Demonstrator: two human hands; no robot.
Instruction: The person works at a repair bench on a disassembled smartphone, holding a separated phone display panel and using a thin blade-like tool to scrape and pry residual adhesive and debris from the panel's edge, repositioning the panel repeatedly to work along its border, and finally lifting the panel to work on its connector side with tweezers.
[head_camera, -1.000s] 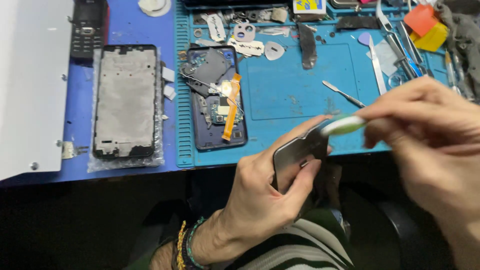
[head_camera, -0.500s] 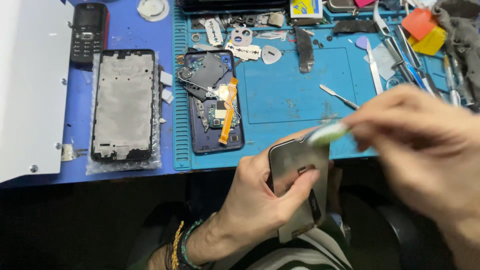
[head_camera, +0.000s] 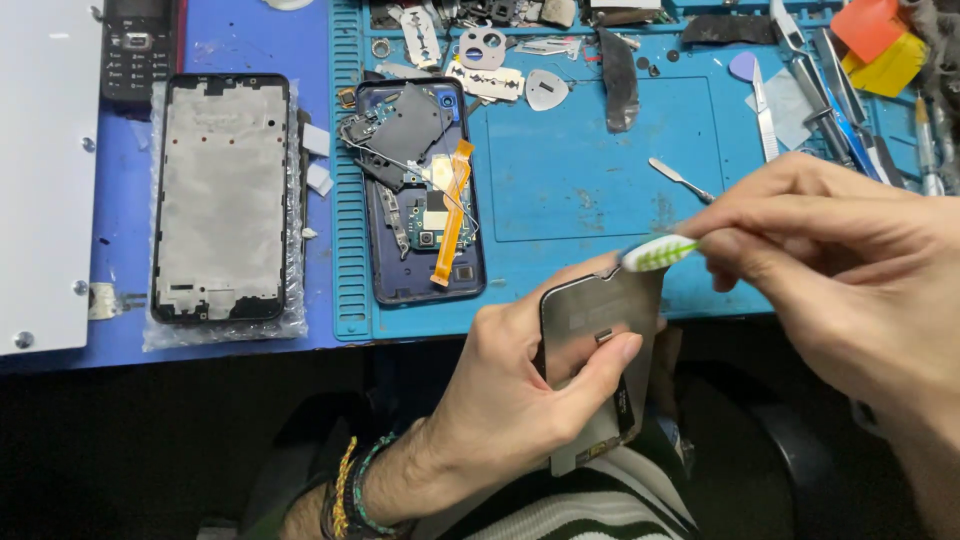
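Left hand (head_camera: 520, 385) grips a flat grey phone screen panel (head_camera: 600, 360), held below the table edge, over the person's lap. Thumb (head_camera: 600, 362) lies across the panel's face; the other fingers curl behind its left edge. Panel stands roughly upright, tilted slightly, its top corner level with the front edge of the blue mat (head_camera: 600, 180).

Right hand (head_camera: 850, 270) is closed in a pinch on a small brush (head_camera: 660, 252) with a white and green head. The brush head rests at the panel's upper right corner; whether the bristles actually touch is hard to tell, as the tip is slightly blurred.

On the table (head_camera: 250, 40), well apart from both hands:
- An opened phone (head_camera: 420, 190) lies on the left part of the mat, back off, circuit boards exposed, an orange ribbon cable (head_camera: 452, 210) running down its middle.
- Left of the mat, a bare phone frame (head_camera: 222, 195) lies flat on clear plastic wrap.
- Above the frame, an old keypad phone (head_camera: 135, 50).
- A white panel (head_camera: 40, 170) covers the far left.
- A thin metal prying tool (head_camera: 680, 178) lies on the mat just above the right hand.
- Tweezers and screwdrivers (head_camera: 830, 100) are clustered at the upper right, near orange and yellow plastic picks (head_camera: 880, 50).
- Small metal plates and a grey triangular pick (head_camera: 547, 90) lie along the mat's top.

Beaded bracelets (head_camera: 350, 490) sit on the left wrist.
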